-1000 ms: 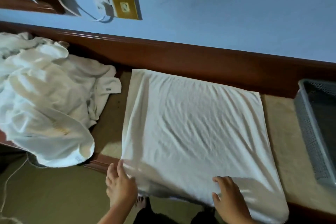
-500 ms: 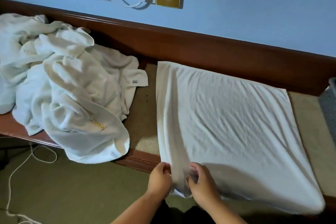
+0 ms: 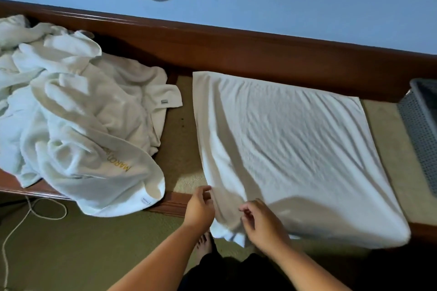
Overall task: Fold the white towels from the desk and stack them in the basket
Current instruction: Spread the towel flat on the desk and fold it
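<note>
A folded white towel [image 3: 283,149] lies flat on the desk [image 3: 179,139], its near edge hanging over the front. At its near-left corner, the left hand [image 3: 199,208] is half-curled against the cloth's edge; blur hides whether it grips. The right hand [image 3: 262,224], just beside it, pinches a fold of the same corner. A heap of unfolded white towels [image 3: 71,113] sits to the left, the grey perforated basket [image 3: 423,120] at far right
</note>
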The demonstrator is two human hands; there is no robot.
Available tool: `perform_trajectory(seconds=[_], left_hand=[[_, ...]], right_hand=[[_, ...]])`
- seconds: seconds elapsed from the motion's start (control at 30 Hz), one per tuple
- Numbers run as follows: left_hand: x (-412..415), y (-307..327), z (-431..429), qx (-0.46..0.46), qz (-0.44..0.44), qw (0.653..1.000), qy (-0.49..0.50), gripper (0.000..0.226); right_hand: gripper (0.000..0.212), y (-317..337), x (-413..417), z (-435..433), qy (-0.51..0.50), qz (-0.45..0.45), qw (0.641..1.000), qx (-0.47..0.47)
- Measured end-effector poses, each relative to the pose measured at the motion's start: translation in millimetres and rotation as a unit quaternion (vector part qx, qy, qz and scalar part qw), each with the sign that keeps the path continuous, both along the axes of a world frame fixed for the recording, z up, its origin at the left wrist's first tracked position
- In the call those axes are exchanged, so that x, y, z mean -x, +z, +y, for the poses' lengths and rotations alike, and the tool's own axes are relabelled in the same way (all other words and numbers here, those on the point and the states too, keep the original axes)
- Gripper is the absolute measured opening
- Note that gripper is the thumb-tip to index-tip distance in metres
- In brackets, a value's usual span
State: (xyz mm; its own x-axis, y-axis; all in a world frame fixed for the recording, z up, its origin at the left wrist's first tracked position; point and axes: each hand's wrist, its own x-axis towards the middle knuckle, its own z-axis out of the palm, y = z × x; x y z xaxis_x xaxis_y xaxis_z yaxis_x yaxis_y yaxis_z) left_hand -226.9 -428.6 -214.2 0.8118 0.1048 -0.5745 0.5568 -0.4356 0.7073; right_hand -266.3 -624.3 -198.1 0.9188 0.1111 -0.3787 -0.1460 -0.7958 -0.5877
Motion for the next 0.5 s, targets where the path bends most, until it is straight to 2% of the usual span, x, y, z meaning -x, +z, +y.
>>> perform_trajectory(seconds=[0.13, 0.23, 0.33, 0.4, 0.5], left_hand=[[-15.2, 7.9, -3.6, 0.014, 0.008, 1.000, 0.013, 0.032], [-19.2, 14.3, -5.9, 0.073, 0.010, 0.997, 0.000, 0.036], [-21.4, 18.5, -10.6, 0.135, 0.031, 0.989, -0.042, 0.044], [-23.1, 21.1, -12.5, 0.181, 0.047, 0.981, -0.048, 0.042], [-23.8, 22.0, -10.0, 0.198, 0.047, 0.979, -0.031, 0.032]], right_hand=[[0.041, -1.0, -5.0, 22.8, 0.055, 0.068, 0.996, 0.024], [0.050, -4.6, -4.4, 35.1, -0.023, 0.077, 0.995, 0.066], [0.067, -7.0, -9.4, 48.0, -0.034, 0.076, 0.986, 0.143], [0.063, -6.8, -14.6, 51.6, -0.038, 0.076, 0.980, 0.181], [0.040, -9.5, -20.4, 48.2, -0.040, 0.073, 0.977, 0.195]])
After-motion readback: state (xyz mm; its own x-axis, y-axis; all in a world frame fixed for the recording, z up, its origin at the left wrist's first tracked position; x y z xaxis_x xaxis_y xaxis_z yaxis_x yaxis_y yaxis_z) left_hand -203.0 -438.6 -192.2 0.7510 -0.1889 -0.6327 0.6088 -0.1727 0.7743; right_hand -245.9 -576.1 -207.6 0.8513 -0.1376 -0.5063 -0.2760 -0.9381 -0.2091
